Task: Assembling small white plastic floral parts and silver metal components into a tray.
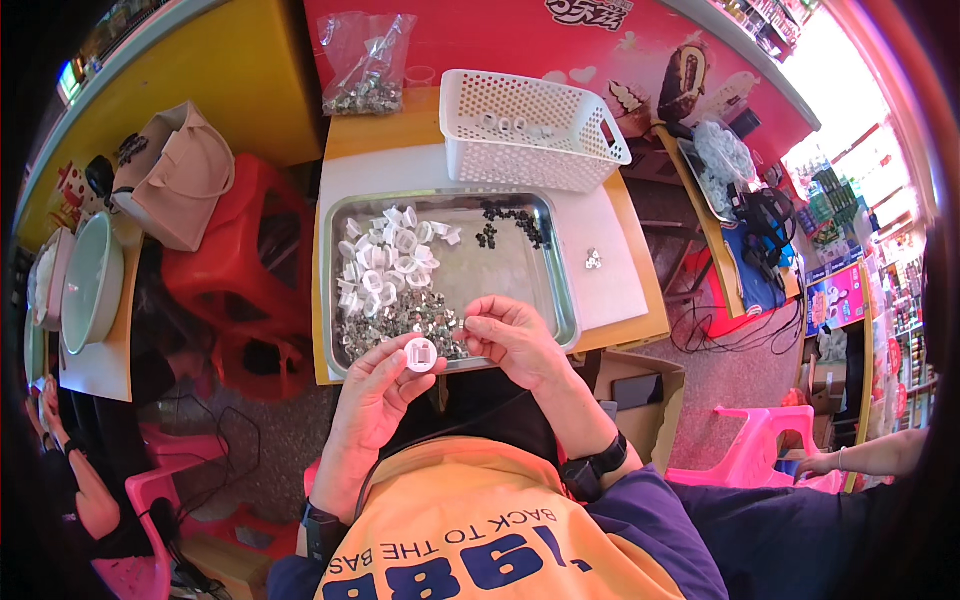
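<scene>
Between its thumb and fingers, my left hand point(372, 388) grips a round white plastic part point(421, 355) with slots in its face. Just to the right, my right hand point(515, 345) is pinched closed; whatever is between the fingertips is too small to make out. Both hands are over the near edge of a metal tray point(510, 285). A heap of white plastic parts point(388, 262) fills the tray's left side, with small shiny metal pieces point(410, 315) nearer me. Small black parts point(520, 226) lie at its far right.
Behind the tray stands a white perforated basket point(530, 165) with some white parts inside. A clear bag of metal pieces point(365, 95) sits at the far left. Several metal bits point(593, 260) rest on the white board point(618, 285). A red stool point(215, 245) is left; another person's hand point(820, 465) touches a pink stool point(745, 445).
</scene>
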`<state>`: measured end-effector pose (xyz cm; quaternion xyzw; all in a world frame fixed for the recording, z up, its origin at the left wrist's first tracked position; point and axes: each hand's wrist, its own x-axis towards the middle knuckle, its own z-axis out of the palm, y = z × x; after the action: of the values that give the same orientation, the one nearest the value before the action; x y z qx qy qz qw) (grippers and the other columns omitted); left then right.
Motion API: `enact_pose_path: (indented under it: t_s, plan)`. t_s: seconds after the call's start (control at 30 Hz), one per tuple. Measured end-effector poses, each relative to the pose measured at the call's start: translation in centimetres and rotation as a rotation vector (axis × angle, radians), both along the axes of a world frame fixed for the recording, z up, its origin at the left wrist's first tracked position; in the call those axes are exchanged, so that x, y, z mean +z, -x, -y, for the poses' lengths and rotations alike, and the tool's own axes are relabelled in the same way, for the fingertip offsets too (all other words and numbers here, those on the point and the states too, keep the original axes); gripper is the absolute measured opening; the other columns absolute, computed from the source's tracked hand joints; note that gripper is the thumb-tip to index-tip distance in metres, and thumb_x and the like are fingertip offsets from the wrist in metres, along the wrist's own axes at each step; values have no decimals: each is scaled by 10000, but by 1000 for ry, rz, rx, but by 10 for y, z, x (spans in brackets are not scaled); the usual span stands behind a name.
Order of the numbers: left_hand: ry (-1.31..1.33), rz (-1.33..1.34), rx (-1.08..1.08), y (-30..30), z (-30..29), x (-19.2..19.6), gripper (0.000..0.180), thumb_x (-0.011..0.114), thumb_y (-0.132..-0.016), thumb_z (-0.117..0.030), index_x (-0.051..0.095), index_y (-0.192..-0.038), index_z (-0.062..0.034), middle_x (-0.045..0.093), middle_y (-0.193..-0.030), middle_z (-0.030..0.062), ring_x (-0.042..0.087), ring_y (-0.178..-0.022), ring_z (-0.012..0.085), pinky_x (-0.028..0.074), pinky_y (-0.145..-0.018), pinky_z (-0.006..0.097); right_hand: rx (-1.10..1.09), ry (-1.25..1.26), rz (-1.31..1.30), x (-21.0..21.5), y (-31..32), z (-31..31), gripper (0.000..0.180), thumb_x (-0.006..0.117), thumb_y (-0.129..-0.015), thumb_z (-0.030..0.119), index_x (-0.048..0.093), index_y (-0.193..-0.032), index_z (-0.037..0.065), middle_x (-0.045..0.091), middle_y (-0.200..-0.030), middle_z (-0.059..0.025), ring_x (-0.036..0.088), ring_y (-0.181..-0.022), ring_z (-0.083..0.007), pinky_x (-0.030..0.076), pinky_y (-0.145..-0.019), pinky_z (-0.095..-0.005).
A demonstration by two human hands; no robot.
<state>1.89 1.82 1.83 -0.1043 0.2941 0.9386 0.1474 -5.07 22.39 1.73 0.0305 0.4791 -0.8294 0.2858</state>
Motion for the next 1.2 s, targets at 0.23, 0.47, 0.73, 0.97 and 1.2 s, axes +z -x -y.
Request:
enact_pose_path:
  t_s: [0.23,0.47,0.73,0.97,1.2]
  plan:
    - [-17,-23,-51,-25,-6,1,291,531,-932,-99,528,-1188,40,628,-1076,149,641,-987,274,575,-804,307,-32,158,-55,8,-33,-4,172,600,-891,85,594,-1049,16,647,-941,-90,614,-799,-116,512,-733,-228]
    - [-38,-14,-75,-43,-10,-2,268,544,-924,-94,548,-1157,37,633,-1054,133,645,-955,222,554,-835,285,-20,240,-88,8,-58,-7,146,569,-905,57,589,-1043,12,660,-951,-141,639,-789,-141,536,-725,-245]
    - [33,0,-87,-43,-17,4,275,554,-913,-79,551,-1160,43,624,-1090,135,632,-990,216,538,-873,299,-30,53,-191,10,-70,-1,106,601,-878,24,579,-980,4,663,-980,-151,651,-835,-159,529,-778,-252]
    - [69,-17,-38,-43,-10,-9,257,569,-904,-69,571,-1139,37,632,-1088,131,639,-977,211,537,-875,311,-122,-644,-959,17,-75,9,143,714,-763,9,655,-888,43,602,-931,-44,584,-878,-161,463,-787,-258]
    - [116,-1,-57,-47,-10,-3,238,584,-895,-62,596,-1112,36,644,-1058,119,645,-958,197,544,-866,310,-82,-689,-960,15,-77,13,158,740,-728,22,688,-868,74,558,-890,-31,556,-857,-159,447,-749,-266]
